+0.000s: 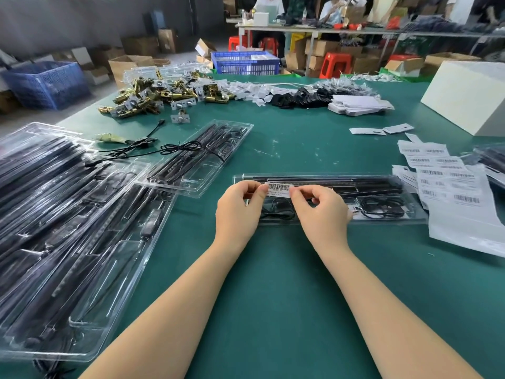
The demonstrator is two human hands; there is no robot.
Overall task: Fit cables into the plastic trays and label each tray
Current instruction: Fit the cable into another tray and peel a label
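- While the clear plastic tray [382, 218] lay on the green table [273, 296], a barcode label [278, 189] was pinched above it.
- One end was held by the left hand [240, 212], the other by the right hand [322, 212].

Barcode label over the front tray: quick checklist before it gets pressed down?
1. Label held at both ends: ok. The left hand pinches one end of the barcode label, the right hand the other.
2. Label flat, not creased: ok, it looks stretched straight.
3. Label over the tray: ok, it sits above the left part of the clear tray.
4. Cable seated in the tray: ok for the coiled cable on the right; the part under the hands is hidden.
5. Label already stuck: cannot tell.
6. More labels at hand: ok, label sheets lie to the right.
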